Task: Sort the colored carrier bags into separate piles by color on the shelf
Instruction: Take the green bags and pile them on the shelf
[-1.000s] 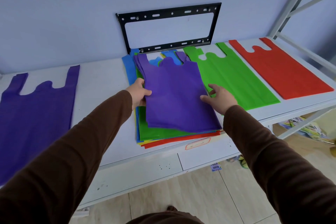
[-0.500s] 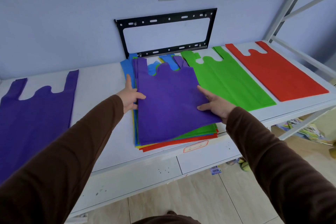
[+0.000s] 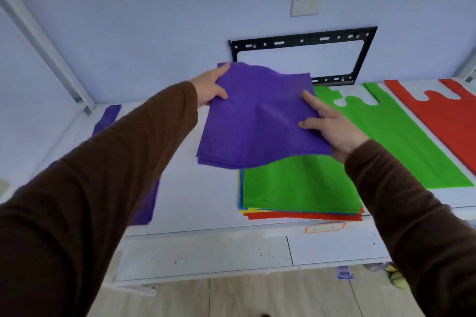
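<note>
A bundle of purple bags (image 3: 260,121) hangs in the air above the white shelf (image 3: 206,203). My left hand (image 3: 210,89) grips its left edge and my right hand (image 3: 332,126) pinches its right edge. Below it lies the mixed stack (image 3: 301,188), a green bag on top with blue, yellow and red edges showing underneath. The purple pile (image 3: 144,203) lies at the left, mostly hidden by my left sleeve. A green pile (image 3: 401,136) and a red pile (image 3: 443,116) lie to the right of the stack.
A black metal bracket (image 3: 360,59) is fixed to the wall behind the stack. White shelf posts (image 3: 46,41) stand at the far left and right. Small items (image 3: 345,271) lie on the wooden floor under the shelf.
Both hands have lifted the purple bags off the mixed stack and carried them up and left. The green bag beneath now shows. The camera has swung left.
</note>
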Demonstrator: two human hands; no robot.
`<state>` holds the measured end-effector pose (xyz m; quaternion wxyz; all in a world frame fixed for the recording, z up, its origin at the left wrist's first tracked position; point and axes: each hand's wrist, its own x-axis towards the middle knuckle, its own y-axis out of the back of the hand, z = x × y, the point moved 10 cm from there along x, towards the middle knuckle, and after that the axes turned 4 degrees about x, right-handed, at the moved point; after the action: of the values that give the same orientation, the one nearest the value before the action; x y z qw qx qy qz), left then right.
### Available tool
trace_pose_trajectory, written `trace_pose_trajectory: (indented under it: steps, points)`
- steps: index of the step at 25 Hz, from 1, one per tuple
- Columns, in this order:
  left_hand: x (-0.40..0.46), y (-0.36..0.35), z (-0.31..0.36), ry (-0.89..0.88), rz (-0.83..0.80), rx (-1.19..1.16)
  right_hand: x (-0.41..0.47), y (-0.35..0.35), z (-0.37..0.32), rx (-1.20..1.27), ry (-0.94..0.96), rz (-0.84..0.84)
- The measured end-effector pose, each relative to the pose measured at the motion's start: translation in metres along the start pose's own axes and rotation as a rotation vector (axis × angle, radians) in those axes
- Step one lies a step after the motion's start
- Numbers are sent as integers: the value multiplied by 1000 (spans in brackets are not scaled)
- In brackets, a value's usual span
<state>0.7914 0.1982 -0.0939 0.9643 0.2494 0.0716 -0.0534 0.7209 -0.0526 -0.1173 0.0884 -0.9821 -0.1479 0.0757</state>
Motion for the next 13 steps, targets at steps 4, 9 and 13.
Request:
trace_pose_trajectory:
  steps: [4,9,13]
  points:
    - [-54,160,28,-137,163,-61,27,-127,-43,178,177,-131]
    - [-121,275,-112,16,200,-104,38,-269,25,-9,136,-180]
    - [-130,278,-243,182,172,24,37,-319,112,-484,50,-112]
